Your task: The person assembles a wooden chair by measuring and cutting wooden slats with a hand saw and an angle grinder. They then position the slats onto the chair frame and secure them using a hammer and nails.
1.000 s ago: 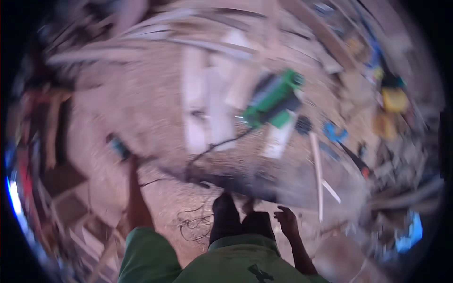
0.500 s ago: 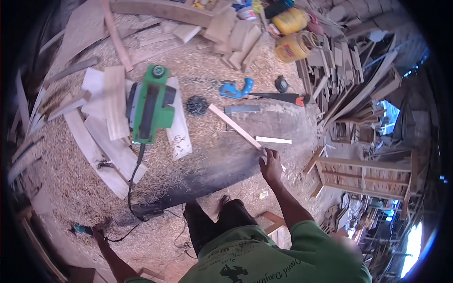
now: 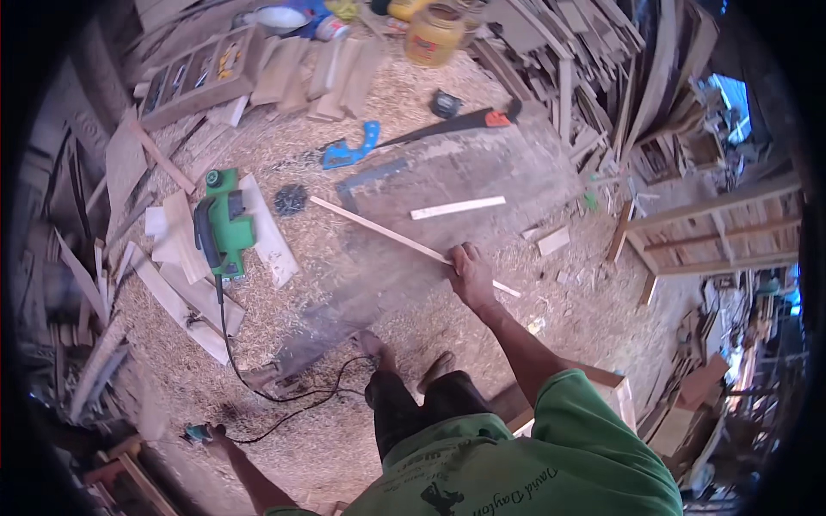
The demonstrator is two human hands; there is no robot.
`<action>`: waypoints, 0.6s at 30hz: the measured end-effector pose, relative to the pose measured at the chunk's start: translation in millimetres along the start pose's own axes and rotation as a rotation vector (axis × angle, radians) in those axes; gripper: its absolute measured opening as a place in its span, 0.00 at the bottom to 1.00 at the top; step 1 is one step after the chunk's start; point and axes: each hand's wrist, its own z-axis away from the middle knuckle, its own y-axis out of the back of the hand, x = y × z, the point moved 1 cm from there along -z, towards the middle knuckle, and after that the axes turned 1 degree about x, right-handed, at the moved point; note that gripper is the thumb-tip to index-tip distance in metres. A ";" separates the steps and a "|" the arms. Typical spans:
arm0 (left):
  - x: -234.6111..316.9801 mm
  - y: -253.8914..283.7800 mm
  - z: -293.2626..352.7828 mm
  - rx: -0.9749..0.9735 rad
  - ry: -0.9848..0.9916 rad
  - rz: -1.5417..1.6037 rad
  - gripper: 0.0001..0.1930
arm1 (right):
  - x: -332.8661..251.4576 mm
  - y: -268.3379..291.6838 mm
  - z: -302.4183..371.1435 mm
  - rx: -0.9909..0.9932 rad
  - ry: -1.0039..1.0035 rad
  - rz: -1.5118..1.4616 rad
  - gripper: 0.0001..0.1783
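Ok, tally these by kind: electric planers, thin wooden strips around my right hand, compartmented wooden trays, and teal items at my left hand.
Green electric planer: 1
Thin wooden strips: 2, the longer strip in the right hand
Compartmented wooden tray: 1
Teal item at the left hand: 1, too small to identify
Total: 5

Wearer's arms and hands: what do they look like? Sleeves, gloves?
Short green sleeve on the right, just an edge of the left in view. Forearms bare; no glove visible on the left hand or right hand. Green shirt with dark print.
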 end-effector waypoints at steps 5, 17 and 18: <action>149.9 18.9 194.6 -0.273 -0.590 0.377 0.20 | -23.6 89.7 69.8 0.110 -0.122 -0.194 0.11; 280.2 189.9 773.7 -1.540 -1.246 0.844 0.17 | -8.7 245.7 246.6 0.550 -0.278 -0.469 0.18; 276.9 201.6 789.4 -1.515 -1.367 0.770 0.18 | -0.3 256.3 260.5 0.547 -0.339 -0.500 0.20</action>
